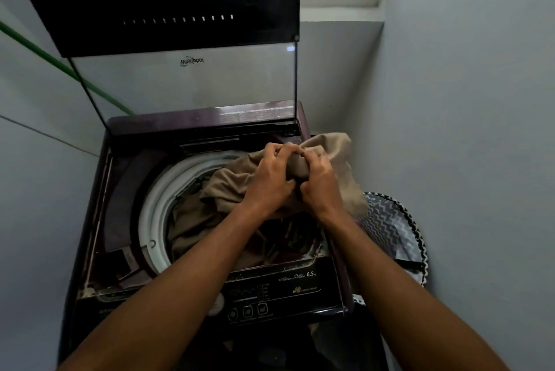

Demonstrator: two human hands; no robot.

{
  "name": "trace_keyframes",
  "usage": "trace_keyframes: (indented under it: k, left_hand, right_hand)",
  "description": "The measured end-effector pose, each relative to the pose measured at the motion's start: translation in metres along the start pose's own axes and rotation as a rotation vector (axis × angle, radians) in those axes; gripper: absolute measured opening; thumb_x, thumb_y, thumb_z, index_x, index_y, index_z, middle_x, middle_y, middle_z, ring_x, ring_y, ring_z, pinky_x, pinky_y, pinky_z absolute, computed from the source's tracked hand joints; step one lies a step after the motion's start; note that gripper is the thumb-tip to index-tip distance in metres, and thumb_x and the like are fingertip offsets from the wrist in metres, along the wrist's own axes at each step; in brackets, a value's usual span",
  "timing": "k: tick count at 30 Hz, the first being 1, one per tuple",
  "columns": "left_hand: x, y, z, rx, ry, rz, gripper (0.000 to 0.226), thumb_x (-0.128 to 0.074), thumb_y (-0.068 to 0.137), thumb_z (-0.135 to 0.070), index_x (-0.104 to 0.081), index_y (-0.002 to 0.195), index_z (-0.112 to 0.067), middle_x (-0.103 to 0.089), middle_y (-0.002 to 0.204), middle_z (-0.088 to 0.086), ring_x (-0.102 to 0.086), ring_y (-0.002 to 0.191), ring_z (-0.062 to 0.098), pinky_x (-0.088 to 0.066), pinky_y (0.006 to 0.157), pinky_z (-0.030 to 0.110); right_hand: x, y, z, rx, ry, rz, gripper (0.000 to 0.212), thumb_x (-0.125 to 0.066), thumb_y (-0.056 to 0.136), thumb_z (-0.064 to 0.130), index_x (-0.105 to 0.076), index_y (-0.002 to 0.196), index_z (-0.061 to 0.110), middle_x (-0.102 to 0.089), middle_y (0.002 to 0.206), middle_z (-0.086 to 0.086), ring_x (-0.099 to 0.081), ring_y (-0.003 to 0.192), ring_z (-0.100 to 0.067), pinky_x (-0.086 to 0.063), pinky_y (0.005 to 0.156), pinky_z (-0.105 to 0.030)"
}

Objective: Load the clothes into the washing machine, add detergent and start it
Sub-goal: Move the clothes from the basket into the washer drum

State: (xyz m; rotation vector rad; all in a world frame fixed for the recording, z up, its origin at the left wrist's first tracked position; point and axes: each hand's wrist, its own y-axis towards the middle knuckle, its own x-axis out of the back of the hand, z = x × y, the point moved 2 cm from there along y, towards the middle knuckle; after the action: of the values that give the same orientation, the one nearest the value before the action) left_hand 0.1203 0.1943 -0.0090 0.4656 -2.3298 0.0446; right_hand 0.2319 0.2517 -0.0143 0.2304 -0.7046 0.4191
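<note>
We have both hands up over the open washing machine (210, 250), and each one is bunched tight on the same tan garment (330, 160). Our left hand (270, 178) grips a fistful of the cloth with its fingers curled in, and our right hand (319, 178) clamps the fold just beside it, the two nearly touching.

What matters for the next move is where the cloth sits relative to the drum (156, 205). The bundle we hold hangs above the drum's right rear edge, with part of it ballooning out past the right side of the machine, towards the patterned laundry basket (393, 229) on the floor there. One tail of the garment already trails down and left into the drum, lying on the darker clothes (288, 238) inside.

So the drum's mouth lies below and to the left of our hands. We judge that the bundle needs to come leftward and down before we let go, or the overhanging part may slide off the right side. The lid (168, 10) stands upright behind, clear of the path.
</note>
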Motion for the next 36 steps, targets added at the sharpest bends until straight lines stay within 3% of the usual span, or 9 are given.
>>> trace_keyframes:
  k: [6, 9, 13, 17, 21, 24, 28, 32, 36]
  left_hand:
    - [0.047, -0.013, 0.024, 0.064, -0.027, -0.175, 0.053, -0.069, 0.072, -0.009, -0.053, 0.120, -0.028, -0.043, 0.115, 0.000, -0.057, 0.101, 0.021, -0.052, 0.088, 0.036]
    - [0.065, -0.026, 0.044, 0.122, -0.028, -0.223, 0.052, -0.069, 0.073, -0.012, -0.052, 0.119, -0.030, -0.043, 0.114, -0.003, -0.056, 0.098, 0.016, -0.049, 0.080, 0.030]
    - [0.080, -0.046, 0.076, 0.172, -0.041, -0.239, 0.052, -0.069, 0.074, -0.011, -0.051, 0.120, -0.028, -0.044, 0.117, -0.001, -0.058, 0.102, 0.021, -0.054, 0.084, 0.038]
    - [0.084, -0.065, 0.115, 0.308, 0.107, -0.101, 0.062, -0.066, 0.074, -0.009, -0.052, 0.132, -0.024, -0.045, 0.120, 0.005, -0.053, 0.110, 0.026, -0.050, 0.092, 0.041]
    - [0.084, -0.075, 0.148, 0.454, 0.361, 0.269, 0.056, -0.060, 0.084, -0.025, -0.051, 0.139, -0.029, -0.043, 0.138, 0.006, -0.039, 0.128, 0.031, -0.038, 0.106, 0.048]
    - [0.084, -0.076, 0.169, 0.497, 0.263, 0.350, 0.046, -0.058, 0.087, -0.042, -0.061, 0.132, -0.034, -0.048, 0.140, 0.002, -0.046, 0.130, 0.026, -0.039, 0.109, 0.044]
    - [0.073, -0.070, 0.184, 0.531, 0.111, 0.348, 0.052, -0.067, 0.082, -0.053, -0.061, 0.129, -0.031, -0.048, 0.139, 0.000, -0.049, 0.127, 0.022, -0.042, 0.106, 0.034]
    - [0.053, -0.070, 0.201, 0.466, 0.082, 0.451, 0.073, -0.080, 0.074, -0.051, -0.043, 0.135, -0.034, -0.035, 0.149, -0.002, -0.047, 0.132, 0.025, -0.042, 0.107, 0.038]
    - [0.036, -0.073, 0.227, 0.492, 0.129, 0.567, 0.113, -0.083, 0.071, -0.048, -0.003, 0.150, -0.057, 0.009, 0.166, 0.000, -0.023, 0.148, 0.038, -0.034, 0.115, 0.048]
  right_hand:
    - [-0.030, 0.005, 0.041, 0.132, -0.062, 0.039, 0.063, -0.048, 0.066, 0.008, -0.059, 0.126, 0.023, -0.060, 0.111, -0.010, -0.055, 0.104, -0.032, -0.050, 0.088, -0.048]
    - [-0.050, 0.004, 0.058, 0.147, 0.005, 0.126, 0.067, -0.045, 0.064, 0.009, -0.061, 0.128, 0.023, -0.056, 0.109, -0.009, -0.052, 0.102, -0.032, -0.048, 0.092, -0.040]
    - [-0.081, -0.002, 0.073, 0.110, 0.126, 0.319, 0.060, -0.055, 0.071, 0.009, -0.060, 0.130, 0.021, -0.046, 0.119, -0.005, -0.049, 0.110, -0.021, -0.043, 0.099, -0.026]
    - [-0.121, -0.010, 0.076, 0.058, 0.045, 0.513, 0.060, -0.069, 0.076, 0.017, -0.054, 0.135, 0.020, -0.042, 0.133, -0.007, -0.049, 0.122, -0.024, -0.041, 0.102, -0.026]
    - [-0.155, -0.017, 0.061, -0.130, 0.034, 0.794, 0.086, -0.075, 0.067, 0.037, -0.038, 0.142, 0.019, -0.039, 0.143, -0.008, -0.042, 0.132, -0.025, -0.042, 0.106, -0.034]
    - [-0.158, -0.008, 0.043, -0.249, 0.100, 0.663, 0.111, -0.088, 0.064, 0.040, -0.021, 0.151, 0.020, -0.031, 0.150, -0.013, -0.035, 0.139, -0.030, -0.038, 0.112, -0.041]
    - [-0.160, -0.002, 0.017, -0.330, -0.319, 0.707, 0.128, -0.083, 0.060, 0.065, -0.007, 0.157, 0.032, 0.006, 0.162, -0.018, -0.005, 0.147, -0.047, -0.023, 0.116, -0.061]
    - [-0.184, -0.006, -0.006, -0.397, -0.125, 0.839, 0.136, -0.088, 0.067, 0.047, 0.011, 0.157, 0.027, -0.013, 0.161, -0.022, -0.027, 0.145, -0.039, -0.034, 0.114, -0.046]
    - [-0.207, 0.004, -0.018, -0.480, -0.107, 0.880, 0.134, -0.089, 0.068, 0.033, 0.009, 0.158, 0.022, -0.021, 0.162, -0.014, -0.031, 0.145, -0.032, -0.036, 0.114, -0.042]
